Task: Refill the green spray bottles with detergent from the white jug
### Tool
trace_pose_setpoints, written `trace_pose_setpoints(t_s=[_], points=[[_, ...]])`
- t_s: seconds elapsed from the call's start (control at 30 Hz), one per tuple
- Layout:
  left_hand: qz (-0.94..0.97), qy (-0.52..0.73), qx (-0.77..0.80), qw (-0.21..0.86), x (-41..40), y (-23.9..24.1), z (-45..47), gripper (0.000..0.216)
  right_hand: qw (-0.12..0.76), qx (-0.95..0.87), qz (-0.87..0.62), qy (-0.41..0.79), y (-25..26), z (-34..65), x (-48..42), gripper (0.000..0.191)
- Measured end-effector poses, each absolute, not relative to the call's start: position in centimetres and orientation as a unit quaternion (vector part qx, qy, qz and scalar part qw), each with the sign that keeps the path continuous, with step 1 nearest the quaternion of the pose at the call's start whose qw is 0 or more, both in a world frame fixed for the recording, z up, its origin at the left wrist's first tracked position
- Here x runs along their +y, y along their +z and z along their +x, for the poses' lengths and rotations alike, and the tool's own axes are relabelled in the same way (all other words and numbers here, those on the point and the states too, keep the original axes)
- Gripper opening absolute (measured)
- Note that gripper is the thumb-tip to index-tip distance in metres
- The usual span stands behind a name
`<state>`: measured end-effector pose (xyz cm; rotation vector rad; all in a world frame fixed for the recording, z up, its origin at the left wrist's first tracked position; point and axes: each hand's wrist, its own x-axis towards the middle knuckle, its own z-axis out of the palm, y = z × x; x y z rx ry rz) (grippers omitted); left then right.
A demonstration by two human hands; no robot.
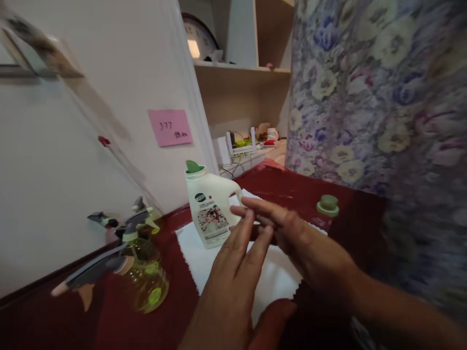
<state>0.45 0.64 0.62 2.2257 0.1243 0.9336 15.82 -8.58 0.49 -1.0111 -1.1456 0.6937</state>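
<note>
**Bottle uncapped, both hands empty over the white cloth**

The white detergent bottle [210,209] is standing upright on the white cloth [270,277] spread over the red-covered worktop [175,311], toward its far edge by the white wall. Its green pouring spout is showing and its green cap [328,205] is lying apart on the red cover to the right, near the person in the flowered garment [379,97]. So the cap-off step looks done; nothing shows any liquid being poured, and recapping is still left. How full the opaque bottle is, I cannot tell.

The left hand [233,287] is hovering flat with fingers spread, holding nothing. The right hand [288,233] is reaching across with fingers extended, also gripping nothing, its fingertips just beside the bottle's handle.

Toward the worktop's left edge, a clear yellowish spray bottle [146,277] is sitting with liquid visible in its lower part; another sprayer [124,221] is blurring behind it.
</note>
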Motion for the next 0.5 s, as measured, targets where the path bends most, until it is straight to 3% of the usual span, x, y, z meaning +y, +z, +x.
trace_pose_setpoints(t_s=[0.33,0.5], points=[[0.912,0.248,-0.042,0.324,1.7,1.0,2.1,0.042,0.715,-0.448,-0.522,0.122,-0.9,18.9,-14.9,0.055],[0.907,0.199,-0.046,0.369,1.9,-3.3,-0.1,0.043,0.619,-0.463,-0.632,0.061,-2.6,21.2,-17.5,0.046]])
